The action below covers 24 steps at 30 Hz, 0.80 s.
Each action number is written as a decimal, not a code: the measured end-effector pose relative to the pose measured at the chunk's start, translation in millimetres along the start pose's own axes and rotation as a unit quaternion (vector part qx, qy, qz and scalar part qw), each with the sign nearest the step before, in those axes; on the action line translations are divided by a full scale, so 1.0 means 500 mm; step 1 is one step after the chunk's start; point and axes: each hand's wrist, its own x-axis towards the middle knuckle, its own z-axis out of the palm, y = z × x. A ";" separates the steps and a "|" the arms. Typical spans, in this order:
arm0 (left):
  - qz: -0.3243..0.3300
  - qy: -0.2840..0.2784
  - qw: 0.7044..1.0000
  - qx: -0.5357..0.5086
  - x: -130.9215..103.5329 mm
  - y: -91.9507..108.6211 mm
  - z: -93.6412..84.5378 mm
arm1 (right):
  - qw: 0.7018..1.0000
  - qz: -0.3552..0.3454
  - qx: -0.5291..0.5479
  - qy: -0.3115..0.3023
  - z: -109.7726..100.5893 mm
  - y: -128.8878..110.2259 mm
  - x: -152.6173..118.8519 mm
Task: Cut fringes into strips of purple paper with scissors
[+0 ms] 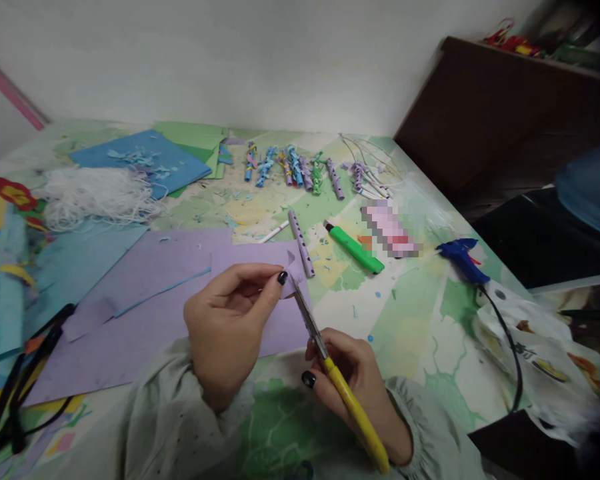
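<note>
My left hand [227,323] is closed in a pinch on a small scrap of purple craft foam or paper [291,267], mostly hidden by my fingers. My right hand [353,373] grips a pair of scissors [353,410] with yellow handles. Their blades point away from me and reach the scrap at my left fingertips; whether they are parted I cannot tell. Below my hands lie purple sheets [275,333]. Just beyond the blade tips rests a purple tube [301,243] with dark spots along it.
A green utility knife [355,248], a blurred-out pink object [390,230] and a blue glue gun [463,259] lie to the right. Several decorated tubes [294,167] line the back. White string [90,200] and blue sheets [145,157] are at left; a plastic bag [545,360] sits at right.
</note>
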 end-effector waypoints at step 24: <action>-0.016 0.001 1.000 0.010 -0.001 0.002 0.002 | 1.000 -0.003 -0.018 0.019 0.002 0.007 0.000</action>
